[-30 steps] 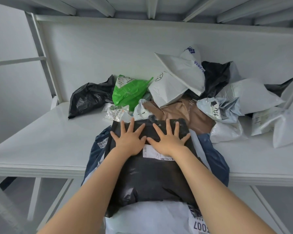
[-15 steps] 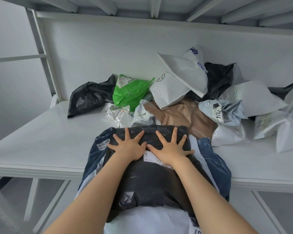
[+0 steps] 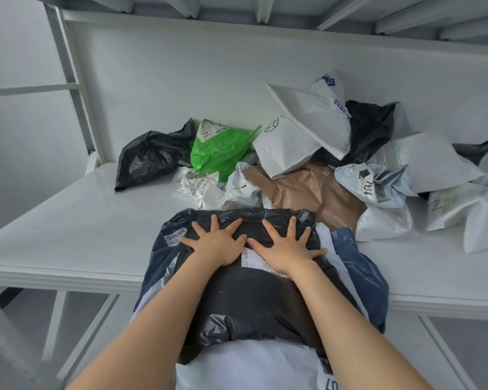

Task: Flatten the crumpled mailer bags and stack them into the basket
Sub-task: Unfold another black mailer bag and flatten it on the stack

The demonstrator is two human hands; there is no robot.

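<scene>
- Head view is showing a white worktop (image 3: 68,220) carrying all the items, with a shelf frame running overhead.
- A heap of crumpled mailer bags is lying along the back and right of the worktop. It includes a brown bag (image 3: 316,192), a green bag (image 3: 217,153), a crumpled black bag (image 3: 150,159) and several white ones.
- A stack of flattened bags is sitting at the near edge and overhanging it toward the person. A dark blue bag (image 3: 358,266) is showing on both sides beneath the top layer.
- The black mailer bag (image 3: 251,299) is lying on top of that stack, with its far edge bunching into a ridge just past the fingertips.
- The left hand (image 3: 217,243) and right hand (image 3: 288,246) are pressing down on the bag side by side. Their fingers are straight and spread, gripping nothing, and the thumbs are almost meeting.
- A white shipping label (image 3: 251,256) is showing between the two hands, partly covered by the right one.
- Judgement: the film is looking light, soft and slippery, so trapped air is likely springing it back. Palm pressure sweeping outward should suit it, and it is best lifted by pinching opposite edges.
- The basket is not appearing in view.
</scene>
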